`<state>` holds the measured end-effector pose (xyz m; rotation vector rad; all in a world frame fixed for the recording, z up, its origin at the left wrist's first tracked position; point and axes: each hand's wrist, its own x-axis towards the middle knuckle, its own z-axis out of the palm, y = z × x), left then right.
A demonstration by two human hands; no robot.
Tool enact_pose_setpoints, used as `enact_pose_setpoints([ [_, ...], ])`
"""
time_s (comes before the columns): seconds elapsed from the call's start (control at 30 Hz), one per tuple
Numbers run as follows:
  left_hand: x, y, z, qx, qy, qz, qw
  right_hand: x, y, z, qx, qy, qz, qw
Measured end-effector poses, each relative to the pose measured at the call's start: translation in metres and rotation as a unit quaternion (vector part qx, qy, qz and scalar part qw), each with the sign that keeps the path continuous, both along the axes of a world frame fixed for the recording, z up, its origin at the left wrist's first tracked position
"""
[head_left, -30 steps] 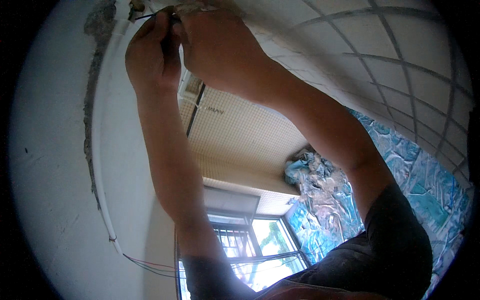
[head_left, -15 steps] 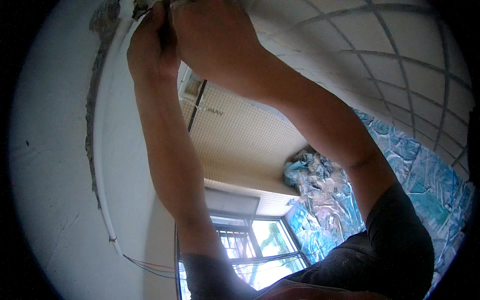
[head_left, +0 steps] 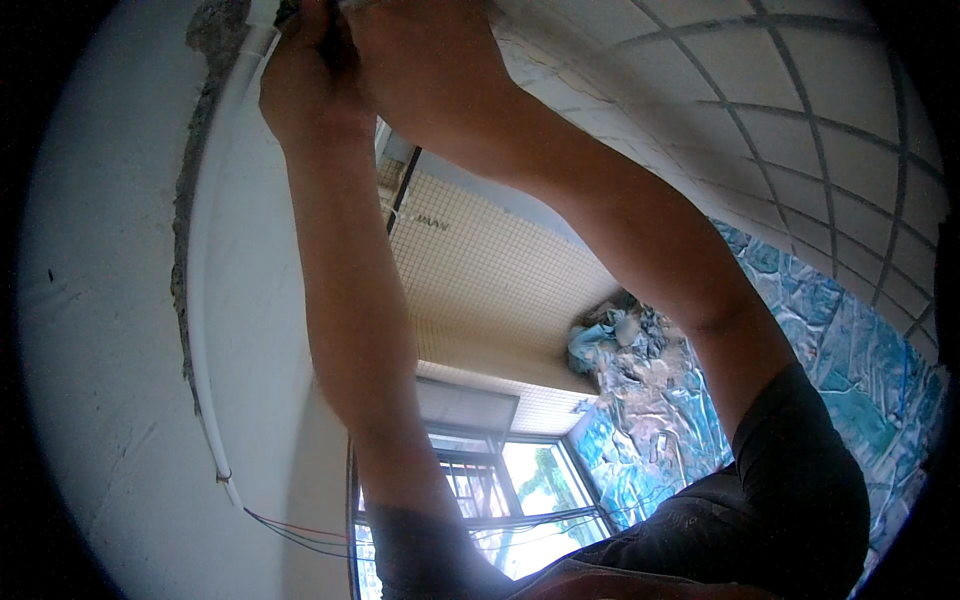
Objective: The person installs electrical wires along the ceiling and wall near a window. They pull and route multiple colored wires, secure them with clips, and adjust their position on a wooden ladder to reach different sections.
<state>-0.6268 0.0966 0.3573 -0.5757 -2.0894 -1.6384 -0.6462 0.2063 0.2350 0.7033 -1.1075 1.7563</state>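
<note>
Both my arms are raised to the top edge of the view, beside the white wall. My left hand is closed near the top end of a white conduit pipe; a small dark piece shows by its fingers, but I cannot make out what it is. Close against it on the right is my right hand, its back and wrist showing. The right fingers are hidden behind the hands and cut off by the frame. The conduit sits along a rough chased groove in the wall.
Thin red and dark wires leave the conduit's lower end toward the window. Pale tiles cover the surface at upper right. Crumpled blue sheeting covers the floor, with a heap of debris on it.
The view has shifted slightly, so the wall and conduit sit a little further right. My left hand and forearm have moved slightly right and up. The right arm has barely moved.
</note>
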Motion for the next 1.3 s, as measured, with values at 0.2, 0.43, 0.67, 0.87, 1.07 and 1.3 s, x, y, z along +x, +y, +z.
enact_pose_setpoints([
  [0.2, 0.008, 0.036, -0.025, -0.13, 0.102, 0.176, 0.97, -0.008, -0.016, 0.013, -0.052, 0.013, -0.048, 0.997],
  [0.43, 0.027, 0.008, -0.03, -0.324, 0.215, 0.246, 0.888, 0.015, 0.007, 0.017, -0.088, -0.048, 0.119, 0.988],
  [0.67, 0.08, 0.002, -0.055, -0.122, 0.132, 0.253, 0.951, 0.0, -0.023, 0.039, -0.16, -0.042, 0.109, 0.98],
  [0.87, 0.179, 0.0, -0.103, -0.233, 0.114, 0.414, 0.873, 0.014, -0.039, 0.041, -0.077, -0.138, -0.096, 0.983],
  [1.07, 0.303, -0.015, -0.174, -0.493, 0.121, 0.495, 0.705, 0.001, -0.051, 0.039, -0.243, -0.06, 0.038, 0.967],
  [1.3, 0.394, -0.011, -0.216, -0.426, 0.043, 0.537, 0.727, -0.008, -0.059, 0.072, -0.304, -0.045, 0.064, 0.949],
])
